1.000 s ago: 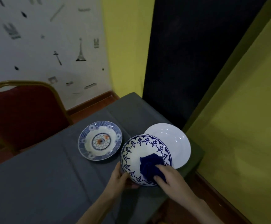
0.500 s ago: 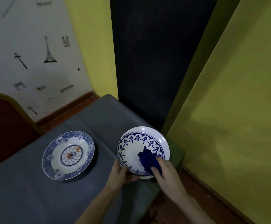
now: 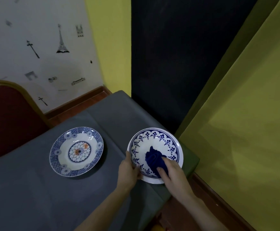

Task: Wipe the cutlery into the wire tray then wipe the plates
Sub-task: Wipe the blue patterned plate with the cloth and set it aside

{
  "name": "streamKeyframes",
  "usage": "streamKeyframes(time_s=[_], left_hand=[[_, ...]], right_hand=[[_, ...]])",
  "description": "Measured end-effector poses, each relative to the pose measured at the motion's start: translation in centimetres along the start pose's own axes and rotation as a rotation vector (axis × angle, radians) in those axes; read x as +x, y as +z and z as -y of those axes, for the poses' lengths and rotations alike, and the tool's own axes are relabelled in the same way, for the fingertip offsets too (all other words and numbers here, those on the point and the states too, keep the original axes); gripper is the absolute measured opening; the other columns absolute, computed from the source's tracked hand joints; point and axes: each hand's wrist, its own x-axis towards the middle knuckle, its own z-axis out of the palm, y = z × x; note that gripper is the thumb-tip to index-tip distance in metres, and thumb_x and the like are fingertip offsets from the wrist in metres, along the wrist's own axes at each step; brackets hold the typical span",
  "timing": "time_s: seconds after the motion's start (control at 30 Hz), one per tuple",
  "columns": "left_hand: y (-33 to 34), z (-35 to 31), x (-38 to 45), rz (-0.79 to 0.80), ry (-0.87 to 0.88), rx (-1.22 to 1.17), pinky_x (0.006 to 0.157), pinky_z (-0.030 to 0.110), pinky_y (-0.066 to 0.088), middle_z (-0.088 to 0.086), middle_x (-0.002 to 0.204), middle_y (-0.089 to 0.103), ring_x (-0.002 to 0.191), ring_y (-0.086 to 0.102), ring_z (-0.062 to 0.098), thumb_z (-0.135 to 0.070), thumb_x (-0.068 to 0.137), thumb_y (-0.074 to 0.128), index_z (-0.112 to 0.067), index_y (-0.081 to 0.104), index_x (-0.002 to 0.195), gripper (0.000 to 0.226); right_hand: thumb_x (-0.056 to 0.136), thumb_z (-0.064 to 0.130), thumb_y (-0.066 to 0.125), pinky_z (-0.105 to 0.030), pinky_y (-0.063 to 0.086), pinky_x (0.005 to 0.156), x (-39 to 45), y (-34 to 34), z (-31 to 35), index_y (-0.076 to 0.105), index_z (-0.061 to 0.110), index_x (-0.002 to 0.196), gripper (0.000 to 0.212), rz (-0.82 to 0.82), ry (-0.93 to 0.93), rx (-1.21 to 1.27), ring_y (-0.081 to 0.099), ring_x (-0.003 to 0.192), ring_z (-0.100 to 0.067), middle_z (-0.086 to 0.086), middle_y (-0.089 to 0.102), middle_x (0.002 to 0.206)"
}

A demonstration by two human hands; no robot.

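A white plate with a dark blue floral rim (image 3: pixel 154 144) lies near the table's right corner, stacked on a plain white plate (image 3: pixel 152 180) whose edge shows below it. My left hand (image 3: pixel 127 170) grips the blue-rimmed plate at its left edge. My right hand (image 3: pixel 172 172) holds a bunched dark blue cloth (image 3: pixel 154 159) and presses it onto the plate's middle. A second plate with a blue patterned rim and an orange-and-blue flower centre (image 3: pixel 76 151) rests flat on the table to the left, untouched. No cutlery or wire tray is in view.
The table has a grey cloth (image 3: pixel 35 189) and ends just right of the stacked plates. A red chair with a gold frame (image 3: pixel 7 117) stands at the far left. Yellow and black walls close in on the right and behind.
The blue-rimmed plate has come down from beside the plain white plate onto it, covering most of it. The cloth has shifted slightly on the plate. The view has swung right.
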Motion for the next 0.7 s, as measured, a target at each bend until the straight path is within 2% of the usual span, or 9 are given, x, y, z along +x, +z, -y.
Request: streamKeyframes(time_s=[0.1, 0.17, 0.27, 0.37, 0.43, 0.47, 0.6, 0.7], left_hand=[[-0.9, 0.5, 0.0, -0.087, 0.004, 0.056, 0.067, 0.040, 0.059, 0.006, 0.084, 0.069, 0.072, 0.067, 0.022, -0.017, 0.094, 0.054, -0.021, 0.054, 0.122, 0.028], [-2.8, 1.5, -0.4, -0.186, -0.082, 0.003, 0.067, 0.037, 0.056, 0.004, 0.080, 0.068, 0.068, 0.064, 0.019, -0.015, 0.095, 0.054, -0.016, 0.062, 0.105, 0.013], [-7.4, 5.4, -1.9, -0.371, -0.241, -0.091, 0.070, 0.043, 0.056, 0.005, 0.073, 0.068, 0.065, 0.064, 0.021, -0.011, 0.093, 0.055, -0.016, 0.067, 0.086, 0.015], [-11.7, 9.9, -4.6, -0.588, -0.376, -0.295, 0.060, 0.039, 0.057, 0.019, 0.069, 0.066, 0.049, 0.062, 0.019, -0.004, 0.095, 0.048, -0.006, 0.064, 0.083, 0.020], [-14.0, 12.1, -6.0, -0.750, -0.455, -0.430, 0.062, 0.038, 0.058, 0.021, 0.075, 0.066, 0.052, 0.062, 0.022, -0.003, 0.097, 0.043, 0.001, 0.058, 0.089, 0.017], [-15.0, 12.8, -6.2, -0.782, -0.477, -0.522, 0.065, 0.039, 0.059, 0.021, 0.079, 0.066, 0.057, 0.064, 0.024, -0.006, 0.098, 0.044, 0.001, 0.055, 0.093, 0.014], [-16.6, 13.4, -3.9, -0.582, -0.440, -0.850, 0.066, 0.037, 0.062, 0.019, 0.094, 0.065, 0.076, 0.068, 0.032, -0.026, 0.098, 0.055, 0.001, 0.051, 0.105, 0.028], [-16.3, 12.9, -1.2, -0.515, -0.387, -0.829, 0.065, 0.035, 0.063, 0.024, 0.109, 0.064, 0.087, 0.069, 0.032, -0.018, 0.096, 0.059, 0.006, 0.050, 0.113, 0.031]], right_hand=[[0.096, 0.030, 0.048, -0.028, 0.045, 0.087, 0.8, 0.3, 0.8, 0.050, 0.021, 0.127, 0.032, -0.007, -0.024, 0.026, 0.049, 0.106, -0.008, 0.008, 0.058, 0.113], [0.096, 0.030, 0.048, -0.028, 0.045, 0.086, 1.5, 0.8, 1.5, 0.050, 0.021, 0.126, 0.031, -0.003, -0.038, 0.049, 0.050, 0.104, -0.007, 0.009, 0.059, 0.110], [0.096, 0.031, 0.047, -0.028, 0.044, 0.088, 2.4, 1.9, 2.8, 0.049, 0.018, 0.129, 0.035, 0.008, -0.064, 0.055, 0.049, 0.104, -0.007, 0.005, 0.058, 0.110], [0.096, 0.028, 0.048, -0.024, 0.042, 0.084, 3.1, 3.0, 4.3, 0.048, 0.020, 0.129, 0.034, 0.035, -0.120, 0.050, 0.050, 0.100, -0.009, 0.005, 0.058, 0.108], [0.095, 0.025, 0.050, -0.020, 0.037, 0.080, 3.4, 3.9, 5.3, 0.049, 0.019, 0.128, 0.033, 0.054, -0.160, 0.034, 0.050, 0.097, -0.009, 0.004, 0.057, 0.106], [0.095, 0.023, 0.051, -0.018, 0.035, 0.078, 3.4, 4.4, 6.0, 0.050, 0.018, 0.127, 0.033, 0.057, -0.172, 0.029, 0.049, 0.096, -0.009, 0.004, 0.057, 0.106], [0.093, 0.019, 0.054, -0.020, 0.035, 0.081, 3.1, 5.5, 8.0, 0.050, 0.016, 0.128, 0.035, 0.050, -0.199, 0.039, 0.048, 0.096, -0.009, 0.007, 0.055, 0.104], [0.093, 0.020, 0.054, -0.022, 0.038, 0.081, 2.6, 5.4, 8.7, 0.051, 0.019, 0.127, 0.034, 0.051, -0.208, 0.028, 0.049, 0.097, -0.007, 0.010, 0.056, 0.104]])
